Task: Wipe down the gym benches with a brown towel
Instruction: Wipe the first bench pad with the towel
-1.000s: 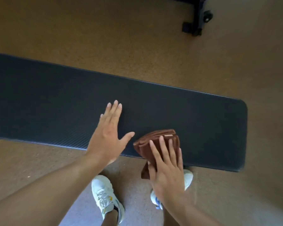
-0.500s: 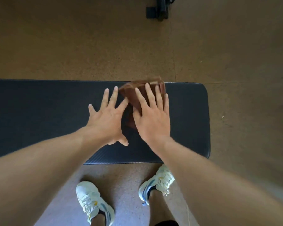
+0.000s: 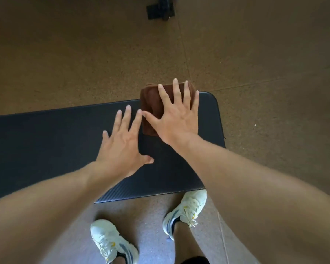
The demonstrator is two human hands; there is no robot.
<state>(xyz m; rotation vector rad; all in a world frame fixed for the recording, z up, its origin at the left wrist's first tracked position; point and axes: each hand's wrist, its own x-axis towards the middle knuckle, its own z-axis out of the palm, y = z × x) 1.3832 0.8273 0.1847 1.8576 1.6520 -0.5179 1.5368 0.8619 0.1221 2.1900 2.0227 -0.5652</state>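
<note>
the right hand (image 3: 176,121), fingers spread, presses the soft folded brown towel (image 3: 151,103) flat at the black padded counter (image 3: 46,141)'s one o'clock edge; it likely bunches, so the flat palm suits. left hand (image 3: 122,147) rests splayed beside.

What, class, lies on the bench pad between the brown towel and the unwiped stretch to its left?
Only the left hand, flat on the bench pad beside the brown towel, which the right hand presses.

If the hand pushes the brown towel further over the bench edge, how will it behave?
The folded brown towel is probably soft and floppy: its far edge already overhangs the black bench. Past the edge it would likely droop or unfold. Under the flat right hand it should slide easily.
</note>
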